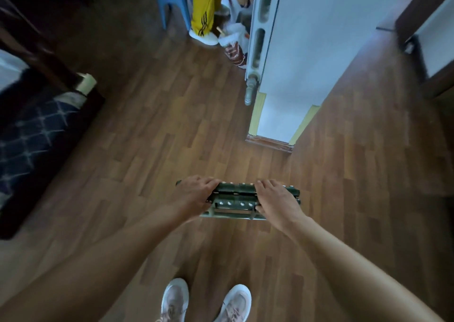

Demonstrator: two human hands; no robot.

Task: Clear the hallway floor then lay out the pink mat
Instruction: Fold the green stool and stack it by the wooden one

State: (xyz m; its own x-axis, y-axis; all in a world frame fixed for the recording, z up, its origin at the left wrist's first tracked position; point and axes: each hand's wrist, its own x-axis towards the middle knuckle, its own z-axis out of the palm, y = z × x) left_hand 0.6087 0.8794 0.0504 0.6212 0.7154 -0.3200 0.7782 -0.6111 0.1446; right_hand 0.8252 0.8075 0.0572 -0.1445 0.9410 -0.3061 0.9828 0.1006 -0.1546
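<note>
Dark rug [36, 135]: lies along the left edge of the floor [172, 130].
Left hand [194, 194]: your fingers curl over the left end of the folded green frame; forearm stretched forward and down.
Folded green frame [235, 196]: held between both hands over mid-floor, ahead of your shoes [206, 302]. Judge it stiff, riveted and fairly light. Its hinges may pinch, so grip the outer ends.
Right hand [277, 201]: your fingers wrap over the right end, mirroring the left.
Pink mat: not in view.

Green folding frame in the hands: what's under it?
Only wooden floor shows around the green folding frame, gripped by left hand and right hand. The patch directly beneath is covered.
</note>
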